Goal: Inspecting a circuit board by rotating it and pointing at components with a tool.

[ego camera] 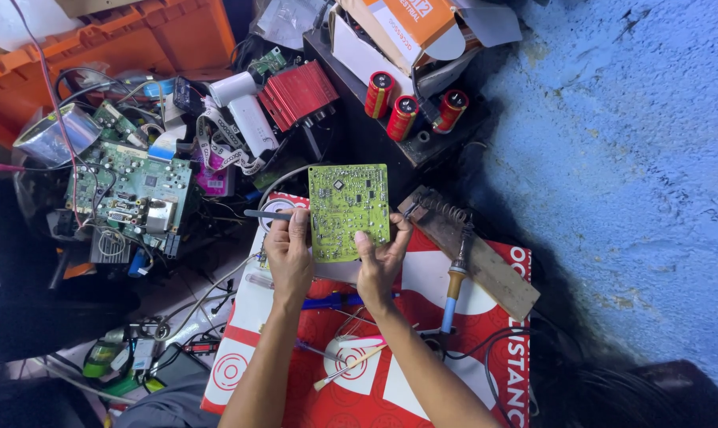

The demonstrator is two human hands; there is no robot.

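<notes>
A yellow-green circuit board (349, 208) is held up between both hands above a red and white printed mat (422, 364). My left hand (288, 255) grips the board's left edge and also pinches a thin grey tool (265, 215) that sticks out to the left. My right hand (382, 261) holds the board's lower right corner, thumb on its face. A soldering iron (452, 287) with a blue and orange handle rests on a wooden stand (476, 254) just right of my right hand.
Left of the mat lies a pile of green circuit boards (129, 194), wires and a red finned heat sink (297, 93). Three red capacitors (402, 113) stand on a black box. An orange crate (121, 47) sits top left. A blue screwdriver (335, 301) and small brush (347, 366) lie on the mat.
</notes>
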